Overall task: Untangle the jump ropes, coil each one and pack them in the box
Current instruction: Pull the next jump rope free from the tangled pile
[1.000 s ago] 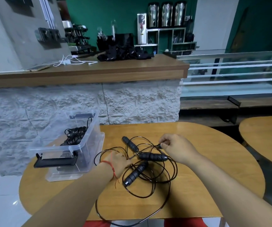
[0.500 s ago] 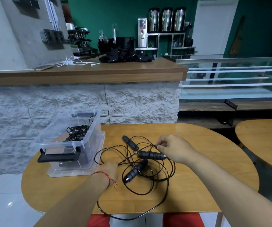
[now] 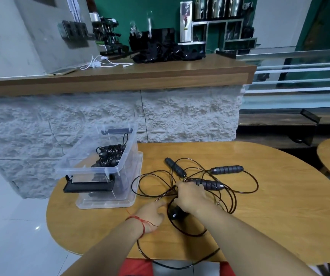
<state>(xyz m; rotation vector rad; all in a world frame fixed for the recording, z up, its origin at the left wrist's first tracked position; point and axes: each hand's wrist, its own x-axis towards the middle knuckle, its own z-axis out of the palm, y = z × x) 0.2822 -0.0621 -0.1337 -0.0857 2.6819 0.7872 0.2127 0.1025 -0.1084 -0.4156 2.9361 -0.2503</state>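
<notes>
Where the black cords cross near the front of the desk (image 3: 259, 216), the right hand (image 3: 190, 198) lies knuckles-up over the tangled jump ropes (image 3: 237, 188), its grip curled round the cords beside the end of one handle (image 3: 207, 184). A second handle (image 3: 177, 214) shows partly beneath that wrist. Two more lie free beyond, one angled (image 3: 175, 167) and one level (image 3: 226, 169). The left hand (image 3: 150, 214) rests on the desk just left of the tangle with a red string (image 3: 140, 224) at the wrist. Its grip is slack, fingers straight and holding nothing, tips at the nearest cord. One cord loop hangs over the desk's near edge. The clear box (image 3: 100, 170) stands open at the left end of the desk. Coiled ropes (image 3: 110, 154) lie inside it, well apart from the loose tangle.
</notes>
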